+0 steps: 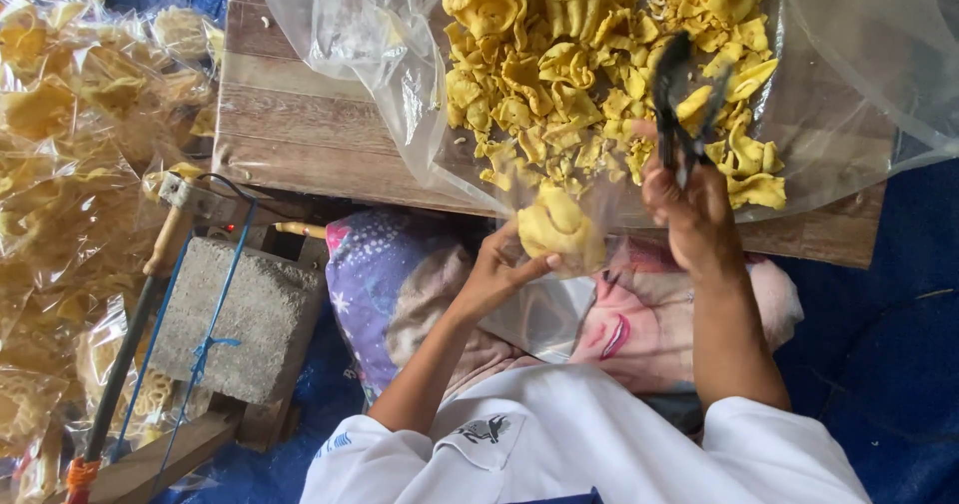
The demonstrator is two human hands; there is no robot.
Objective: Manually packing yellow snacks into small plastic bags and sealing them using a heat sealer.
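**Hands at the cracker heap**

The left hand [499, 269] grips the mouth of a small clear bag [554, 264] with yellow crackers [554, 226] inside, fingers closed on the plastic. Just right of it, the right hand [694, 214] is closed around black tongs [684, 104], whose tips reach up into the loose cracker heap [559, 64]. Beyond both hands, that heap lies on a big clear sheet [849, 94] over the wooden counter [300, 124]. Far left of the left hand sit a concrete block [240, 314] and filled packs [60, 164].
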